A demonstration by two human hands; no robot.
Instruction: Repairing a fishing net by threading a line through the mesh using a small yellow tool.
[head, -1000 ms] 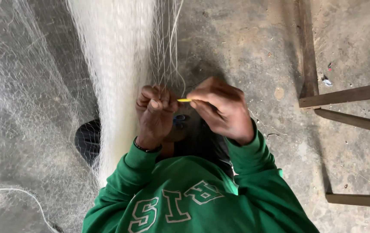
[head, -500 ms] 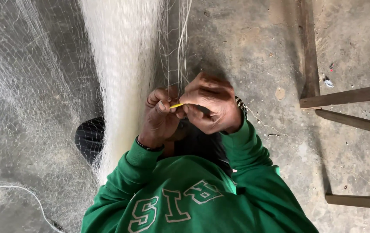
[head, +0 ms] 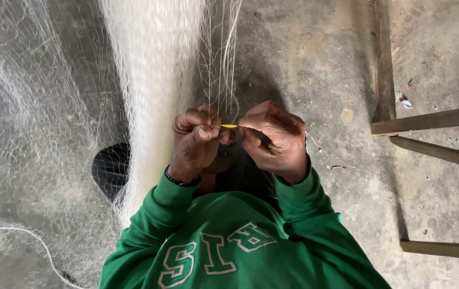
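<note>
I'm pinching the net strands (head: pixel 220 80) tight in my left hand (head: pixel 196 140), fingers curled shut around them, while my right hand (head: pixel 275 140) is gripping the yellow netting needle (head: pixel 229 126) between thumb and fingers; its tip is showing between both hands, just right of the bunched white fishing net (head: pixel 154 80) hanging over the concrete floor (head: pixel 320 59)

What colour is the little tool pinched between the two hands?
Bright yellow: the thin tool shows best in the head view, between the left hand and right hand.

A green sweatshirt (head: pixel 240 251) fills the frame at 6 o'clock, with white-outlined block lettering (head: pixel 213 251) across it and ribbed cuffs. A dark band (head: pixel 178 181) circles the left wrist.
</note>
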